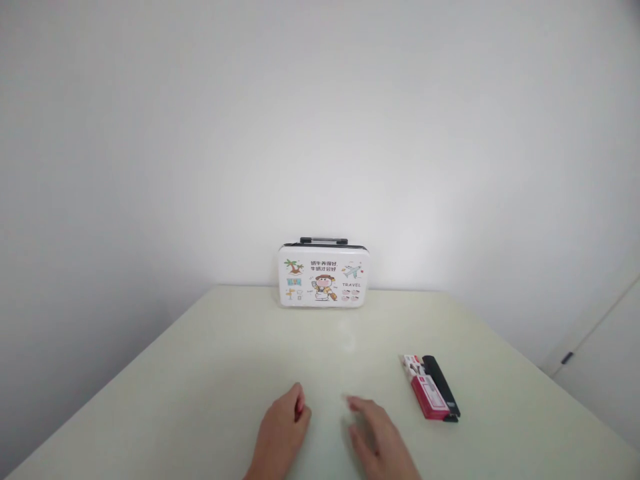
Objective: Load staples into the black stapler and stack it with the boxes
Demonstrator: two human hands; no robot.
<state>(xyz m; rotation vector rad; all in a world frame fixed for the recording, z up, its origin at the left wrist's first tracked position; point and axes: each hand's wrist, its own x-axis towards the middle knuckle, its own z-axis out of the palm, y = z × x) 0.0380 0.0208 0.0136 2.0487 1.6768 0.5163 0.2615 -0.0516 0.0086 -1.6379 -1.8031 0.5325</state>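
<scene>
My left hand (283,430) rests on the pale table (220,360) near its front edge, curled into a loose fist. Nothing shows sticking out of it, though the palm faces away from view. To its right, my right hand (377,433) is a little blurred, thumb and forefinger apart with nothing between them. A black stapler (440,383) lies to the right of this hand. Pressed along the stapler's left side is a red and white box (431,398), and a smaller white and red box (413,365) sits behind that one. Neither hand touches these things.
At the table's far edge, a white case (324,277) with cartoon prints and a black handle (324,241) stands upright against the white wall (320,120). Walls also border the left and right sides. A small dark fitting (567,358) is on the right wall.
</scene>
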